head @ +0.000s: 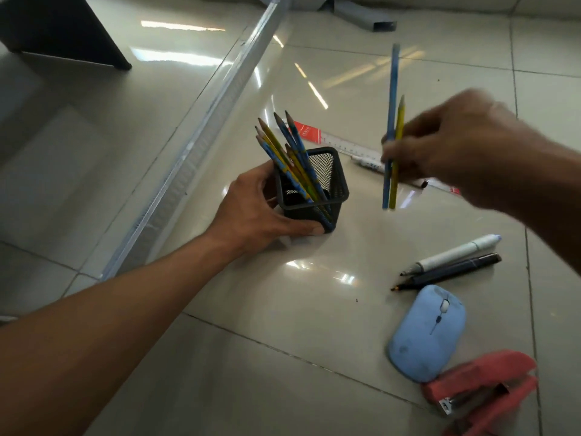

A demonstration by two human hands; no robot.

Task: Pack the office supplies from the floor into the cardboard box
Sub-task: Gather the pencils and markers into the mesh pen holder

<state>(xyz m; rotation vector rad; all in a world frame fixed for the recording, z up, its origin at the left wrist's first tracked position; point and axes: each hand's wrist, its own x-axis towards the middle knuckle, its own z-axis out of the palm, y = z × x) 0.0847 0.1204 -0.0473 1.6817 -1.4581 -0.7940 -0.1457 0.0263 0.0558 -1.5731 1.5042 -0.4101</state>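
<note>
Currently left hand fingers wrapped round mesh cup on floor, pencils inside, right hand pinching two pencils upright, markers, mouse, stapler below right fingers.

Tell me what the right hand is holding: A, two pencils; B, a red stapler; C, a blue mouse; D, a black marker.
A: the right hand pinches two pencils, one blue and one yellow, above the floor, while the left hand grips the pencil cup; the mouse, stapler and black marker lie on the floor.
</note>
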